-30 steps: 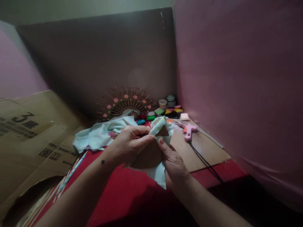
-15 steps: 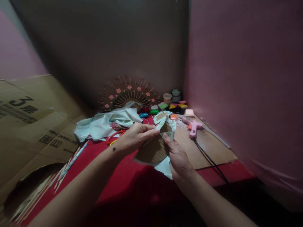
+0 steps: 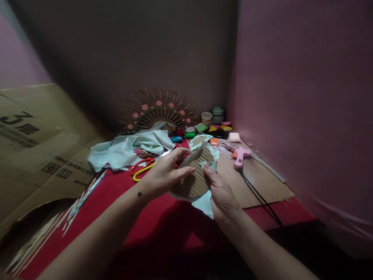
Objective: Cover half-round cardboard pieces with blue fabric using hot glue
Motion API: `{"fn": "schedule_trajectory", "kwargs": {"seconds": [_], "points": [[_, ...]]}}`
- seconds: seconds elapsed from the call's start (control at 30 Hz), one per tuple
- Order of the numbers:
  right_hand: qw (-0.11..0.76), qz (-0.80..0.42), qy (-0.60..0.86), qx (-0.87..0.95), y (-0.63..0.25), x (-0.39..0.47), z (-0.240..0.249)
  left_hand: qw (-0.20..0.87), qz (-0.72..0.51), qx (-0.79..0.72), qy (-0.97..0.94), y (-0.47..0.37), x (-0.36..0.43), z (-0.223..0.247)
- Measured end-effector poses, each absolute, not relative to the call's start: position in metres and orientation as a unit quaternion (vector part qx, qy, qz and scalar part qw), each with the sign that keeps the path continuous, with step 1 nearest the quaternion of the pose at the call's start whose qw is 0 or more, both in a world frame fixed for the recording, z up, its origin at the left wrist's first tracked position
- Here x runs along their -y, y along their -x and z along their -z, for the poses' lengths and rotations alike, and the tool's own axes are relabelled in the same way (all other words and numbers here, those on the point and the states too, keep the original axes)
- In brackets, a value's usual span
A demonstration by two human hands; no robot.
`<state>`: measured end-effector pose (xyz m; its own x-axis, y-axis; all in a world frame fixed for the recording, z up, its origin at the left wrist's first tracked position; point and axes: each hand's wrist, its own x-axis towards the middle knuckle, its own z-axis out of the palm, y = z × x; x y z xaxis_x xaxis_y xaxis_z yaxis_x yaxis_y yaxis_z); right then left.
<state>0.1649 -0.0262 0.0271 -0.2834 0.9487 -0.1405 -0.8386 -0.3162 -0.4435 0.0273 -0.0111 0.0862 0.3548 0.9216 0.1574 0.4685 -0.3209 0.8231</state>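
A round piece of corrugated cardboard [image 3: 194, 182], with pale blue cloth [image 3: 204, 203] around its edge, is held up between my hands. My right hand [image 3: 223, 194] grips its right side, the thumb pressing a folded corner of cloth onto the cardboard. At the left edge my left hand [image 3: 171, 167] has its thumb over the cardboard face and its fingers at the upper rim, partly hidden, closed on the piece. Just behind lies another ring-like disc [image 3: 200, 141] edged in the same cloth. Scissors [image 3: 142, 169] with red and yellow handles rest beyond my left wrist.
A pink glue gun [image 3: 241, 156] with a black cord lies on a cardboard sheet [image 3: 262, 190] at right. Crumpled blue cloth [image 3: 122, 149], clay packets [image 3: 201, 127] and a flowered stick fan [image 3: 159, 111] stand behind. Thin sticks [image 3: 43, 241] and a large cardboard box [image 3: 35, 155] are at left.
My left fingers have let go of the cloth flap they pinched and spread along the upper left rim. The cloth has opened back, baring more cardboard. The view has shifted slightly.
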Motion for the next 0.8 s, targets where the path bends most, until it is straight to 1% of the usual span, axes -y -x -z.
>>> {"fn": "schedule_trajectory", "kwargs": {"seconds": [0.07,0.17,0.23,0.3,0.4,0.47,0.6,0.8], "points": [[0.570,-0.786,0.198,0.136,-0.165,0.026,-0.027,0.278,-0.373,-0.496,-0.733,-0.028,0.011,-0.082],[0.576,-0.780,0.208,0.130,-0.166,0.026,-0.026,0.102,-0.448,-0.478,-0.748,-0.032,0.018,-0.080],[0.573,-0.782,0.202,0.141,-0.165,0.025,-0.025,0.014,-0.441,-0.434,-0.785,-0.037,0.024,-0.077],[0.570,-0.783,0.193,0.157,-0.163,0.025,-0.023,-0.033,-0.404,-0.414,-0.815,-0.042,0.027,-0.074],[0.583,-0.767,0.198,0.179,-0.161,0.027,-0.021,-0.072,-0.360,-0.430,-0.825,-0.050,0.027,-0.065],[0.591,-0.759,0.199,0.188,-0.160,0.028,-0.021,-0.071,-0.348,-0.438,-0.826,-0.053,0.025,-0.060],[0.584,-0.769,0.171,0.195,-0.161,0.029,-0.021,-0.060,-0.355,-0.447,-0.819,-0.056,0.026,-0.054],[0.579,-0.778,0.163,0.180,-0.161,0.028,-0.021,-0.093,-0.340,-0.458,-0.816,-0.059,0.029,-0.049]]}}
